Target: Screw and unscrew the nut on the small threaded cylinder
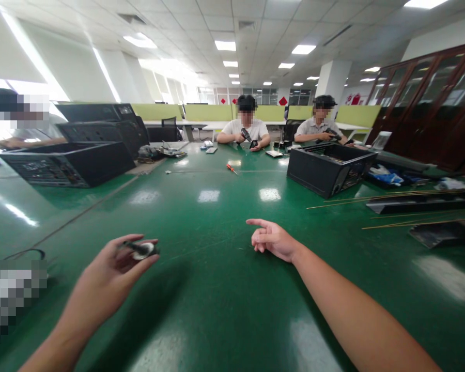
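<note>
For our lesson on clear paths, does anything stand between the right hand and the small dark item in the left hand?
Nothing visible does: only green tabletop shows between the right hand and the small dark item held in the left hand.

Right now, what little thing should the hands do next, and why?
Maybe bring the right hand over to the left hand, to help steady the small dark thing. Only the left hand holds it, between thumb and fingers, while the right hand has one finger stretched out and seems to hold nothing.
</note>
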### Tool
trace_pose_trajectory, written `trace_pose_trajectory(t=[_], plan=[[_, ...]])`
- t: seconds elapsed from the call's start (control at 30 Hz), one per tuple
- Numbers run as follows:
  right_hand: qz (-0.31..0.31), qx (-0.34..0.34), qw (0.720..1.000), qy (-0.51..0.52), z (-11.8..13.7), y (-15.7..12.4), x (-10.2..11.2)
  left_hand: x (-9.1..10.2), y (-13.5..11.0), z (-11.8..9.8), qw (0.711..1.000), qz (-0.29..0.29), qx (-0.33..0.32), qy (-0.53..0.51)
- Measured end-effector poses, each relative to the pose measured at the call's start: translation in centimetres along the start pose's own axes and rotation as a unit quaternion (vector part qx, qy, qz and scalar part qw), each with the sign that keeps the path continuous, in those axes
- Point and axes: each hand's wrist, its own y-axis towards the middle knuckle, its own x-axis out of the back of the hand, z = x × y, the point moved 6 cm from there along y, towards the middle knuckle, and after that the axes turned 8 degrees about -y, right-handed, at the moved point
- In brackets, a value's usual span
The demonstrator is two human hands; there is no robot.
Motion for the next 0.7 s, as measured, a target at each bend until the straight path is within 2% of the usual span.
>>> trace_pose_trajectory(t=[0.07, 0.1, 0.2, 0.27, 0.33, 0.47, 0.6, 0.7], plan=[[-0.04, 0.031, 0.999, -0.016, 0.3, 0.1, 1.1, -5.0, 1.3, -1.6, 0.992, 0.07, -0.012, -0.104], [-0.062, 0.048, 0.996, -0.031, 0.5, 0.1, 1.7, -7.7, 1.9, -2.6, 0.987, 0.102, -0.03, -0.118], [-0.105, 0.096, 0.983, -0.114, 0.9, 0.1, 2.9, -14.5, 3.5, -4.7, 0.977, 0.172, -0.094, -0.079], [-0.113, 0.116, 0.969, -0.189, 0.9, 0.1, 2.9, -17.2, 4.2, -5.0, 0.973, 0.187, -0.132, -0.038], [-0.12, 0.126, 0.949, -0.264, 0.9, 0.1, 2.4, -18.7, 4.7, -4.7, 0.968, 0.186, -0.166, -0.012], [-0.142, 0.136, 0.913, -0.359, 0.9, 0.1, 1.2, -19.3, 4.9, -3.8, 0.956, 0.196, -0.217, -0.012], [-0.172, 0.115, 0.899, -0.387, 1.0, 0.2, 0.8, -19.7, 4.7, -3.3, 0.951, 0.238, -0.196, -0.024], [-0.177, 0.095, 0.894, -0.401, 1.0, 0.2, 0.6, -19.7, 4.7, -3.1, 0.958, 0.226, -0.172, -0.035]])
